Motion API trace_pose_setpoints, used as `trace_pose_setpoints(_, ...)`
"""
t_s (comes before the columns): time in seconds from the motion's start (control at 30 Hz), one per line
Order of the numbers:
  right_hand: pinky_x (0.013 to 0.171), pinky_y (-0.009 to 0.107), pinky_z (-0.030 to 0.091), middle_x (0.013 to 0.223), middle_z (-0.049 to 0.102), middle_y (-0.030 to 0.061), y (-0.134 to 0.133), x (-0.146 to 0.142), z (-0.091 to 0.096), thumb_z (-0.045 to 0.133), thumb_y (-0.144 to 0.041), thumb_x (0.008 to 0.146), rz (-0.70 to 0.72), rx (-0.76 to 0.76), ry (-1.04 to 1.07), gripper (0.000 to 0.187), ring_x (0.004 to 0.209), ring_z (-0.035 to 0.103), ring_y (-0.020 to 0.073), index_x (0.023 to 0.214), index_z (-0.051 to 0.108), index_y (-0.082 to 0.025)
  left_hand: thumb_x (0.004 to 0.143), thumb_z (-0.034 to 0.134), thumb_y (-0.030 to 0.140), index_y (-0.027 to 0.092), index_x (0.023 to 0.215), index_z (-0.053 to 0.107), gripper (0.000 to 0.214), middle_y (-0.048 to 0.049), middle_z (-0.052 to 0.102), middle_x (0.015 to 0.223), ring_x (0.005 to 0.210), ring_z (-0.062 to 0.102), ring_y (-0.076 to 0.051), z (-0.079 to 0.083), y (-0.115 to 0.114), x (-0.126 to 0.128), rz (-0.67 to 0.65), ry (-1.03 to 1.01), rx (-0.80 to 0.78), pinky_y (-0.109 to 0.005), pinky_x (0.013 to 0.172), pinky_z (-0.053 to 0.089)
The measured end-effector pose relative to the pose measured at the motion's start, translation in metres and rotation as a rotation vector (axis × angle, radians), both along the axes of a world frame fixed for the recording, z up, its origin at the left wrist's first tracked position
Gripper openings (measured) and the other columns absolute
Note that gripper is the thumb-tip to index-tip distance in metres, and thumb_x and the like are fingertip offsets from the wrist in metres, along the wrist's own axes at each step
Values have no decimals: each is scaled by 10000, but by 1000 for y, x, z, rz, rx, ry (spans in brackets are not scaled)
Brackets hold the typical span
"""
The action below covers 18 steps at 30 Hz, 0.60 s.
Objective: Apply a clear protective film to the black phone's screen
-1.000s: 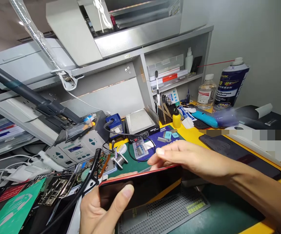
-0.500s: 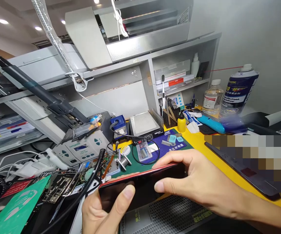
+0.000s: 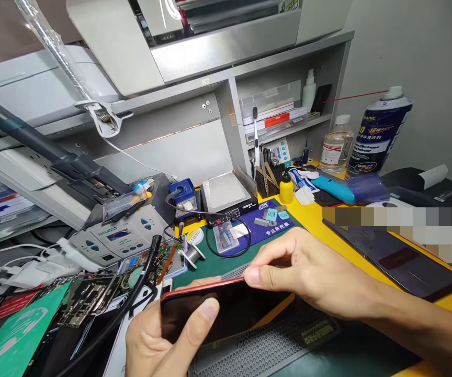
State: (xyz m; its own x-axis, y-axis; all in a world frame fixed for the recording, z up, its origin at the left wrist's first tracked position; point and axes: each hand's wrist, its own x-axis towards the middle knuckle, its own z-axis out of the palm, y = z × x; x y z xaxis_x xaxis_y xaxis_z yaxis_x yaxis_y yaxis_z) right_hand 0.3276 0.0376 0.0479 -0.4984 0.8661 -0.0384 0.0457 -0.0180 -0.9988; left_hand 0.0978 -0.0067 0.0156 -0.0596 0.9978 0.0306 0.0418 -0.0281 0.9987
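Note:
I hold a red-edged phone point(image 3: 229, 311) with a dark screen, low at the centre of the view and tilted on its long side. My left hand point(image 3: 163, 343) grips its left end, thumb lying across the glass. My right hand point(image 3: 308, 272) comes in from the right, and its fingertips pinch the phone's upper red edge near the middle. Under the phone lies a grey perforated mat point(image 3: 265, 348) on a green work mat point(image 3: 210, 264).
A soldering station point(image 3: 120, 235), circuit boards point(image 3: 92, 298), cables and a black hose point(image 3: 139, 293) crowd the left. A heating plate point(image 3: 222, 193), a yellow bottle point(image 3: 286, 189), a spray can point(image 3: 379, 133) and a clear bottle point(image 3: 335, 146) stand behind. A dark screen panel point(image 3: 394, 256) lies at right.
My right hand slid leftward along the phone's top edge, from its right end toward the middle, and now pinches it. The left hand kept its grip.

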Motion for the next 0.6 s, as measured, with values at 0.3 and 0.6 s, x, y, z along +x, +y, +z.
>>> trace_pose_setpoints(0.3, 652, 263, 446, 635, 647, 13, 10, 7, 1, 573, -588, 929, 138, -209, 64, 529, 589, 551, 137, 801, 786, -121, 781, 783, 378, 217, 1077, 794, 337, -68, 800, 1064, 1017, 738, -355, 2, 1, -2, -66, 12, -32, -411, 863, 632)
trace_pose_setpoints(0.6, 600, 236, 402, 702, 661, -6, 6, 6, 2, 699, -523, 869, 133, -29, -5, 392, 623, 525, 124, 837, 789, -143, 796, 772, 378, 210, 1070, 796, 323, -70, 798, 1066, 998, 743, -344, 5, -1, -1, -63, -7, -28, -391, 854, 632)
